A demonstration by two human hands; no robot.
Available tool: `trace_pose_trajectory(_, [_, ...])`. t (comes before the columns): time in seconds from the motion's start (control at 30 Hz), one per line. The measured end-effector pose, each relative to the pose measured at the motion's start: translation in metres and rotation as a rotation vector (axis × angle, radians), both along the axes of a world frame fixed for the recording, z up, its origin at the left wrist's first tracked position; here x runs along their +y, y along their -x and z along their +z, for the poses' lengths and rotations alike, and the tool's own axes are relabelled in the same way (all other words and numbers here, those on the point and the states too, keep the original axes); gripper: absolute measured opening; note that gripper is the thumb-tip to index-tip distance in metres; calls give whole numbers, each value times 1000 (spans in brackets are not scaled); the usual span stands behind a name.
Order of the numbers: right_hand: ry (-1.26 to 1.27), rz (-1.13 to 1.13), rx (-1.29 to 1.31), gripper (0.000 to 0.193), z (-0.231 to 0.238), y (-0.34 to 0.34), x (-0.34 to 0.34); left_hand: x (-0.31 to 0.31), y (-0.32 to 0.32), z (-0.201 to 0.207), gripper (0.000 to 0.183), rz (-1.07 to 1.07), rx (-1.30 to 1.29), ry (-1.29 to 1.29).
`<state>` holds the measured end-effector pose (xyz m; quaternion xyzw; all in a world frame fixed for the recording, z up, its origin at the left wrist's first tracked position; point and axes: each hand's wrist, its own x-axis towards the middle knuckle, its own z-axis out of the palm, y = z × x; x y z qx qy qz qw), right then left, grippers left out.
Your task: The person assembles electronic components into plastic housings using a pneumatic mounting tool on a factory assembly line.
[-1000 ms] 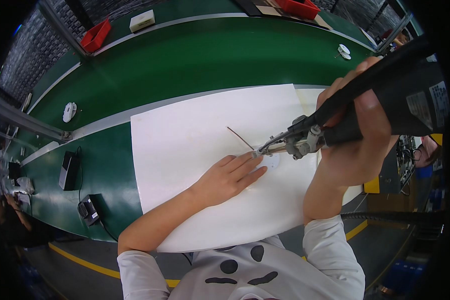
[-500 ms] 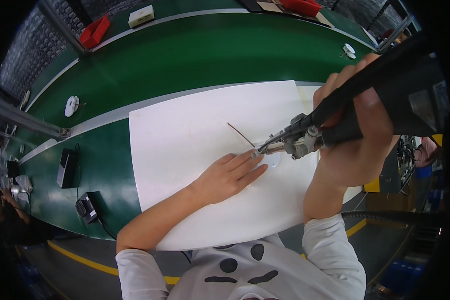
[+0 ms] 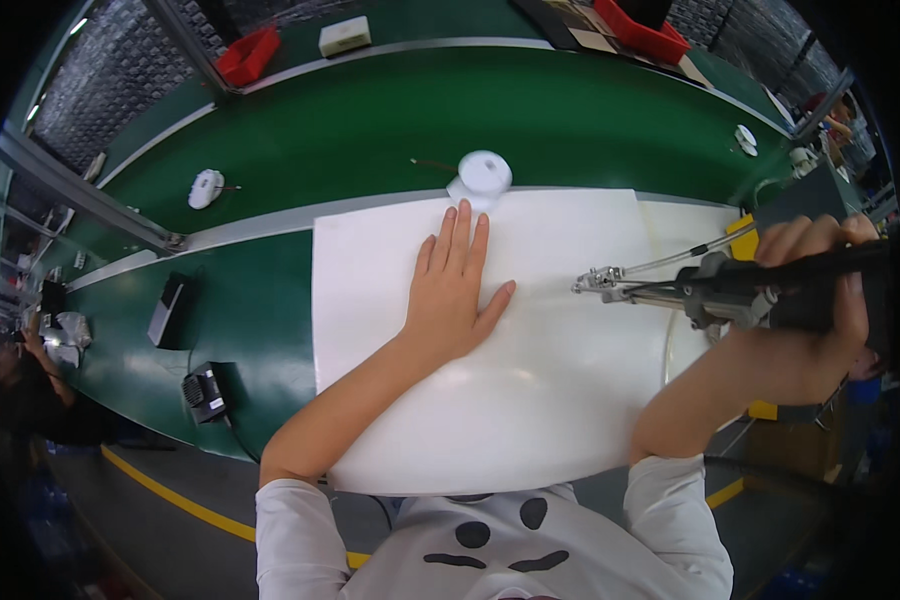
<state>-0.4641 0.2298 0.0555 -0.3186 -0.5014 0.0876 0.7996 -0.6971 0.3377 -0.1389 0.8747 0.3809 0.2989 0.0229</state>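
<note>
While resting flat with fingers spread on the white sheet, left hand reaches toward the round white part at the sheet's far edge. Right hand, wrapped tight around the soldering tool, tip held off to the right. Probably a fetching step: calls for drawing that part under the tip.

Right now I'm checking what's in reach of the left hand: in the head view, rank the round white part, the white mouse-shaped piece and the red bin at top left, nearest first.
From the left hand, flat on the white sheet:
1. Round white part, just past the fingertips at the sheet's far edge.
2. White mouse-shaped piece, farther left on the green belt.
3. Red bin, far back left, beyond the belt.
</note>
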Motion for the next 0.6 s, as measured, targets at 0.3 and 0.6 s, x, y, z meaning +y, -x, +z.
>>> trace_pose_trajectory(0.3, [27,-713,-372,43,-16,24,15,152,136,11,56,492,268,-217])
trace_pose_trajectory(0.6, [68,-663,-293,42,-5,31,18,229,322,21,16,833,639,-201])
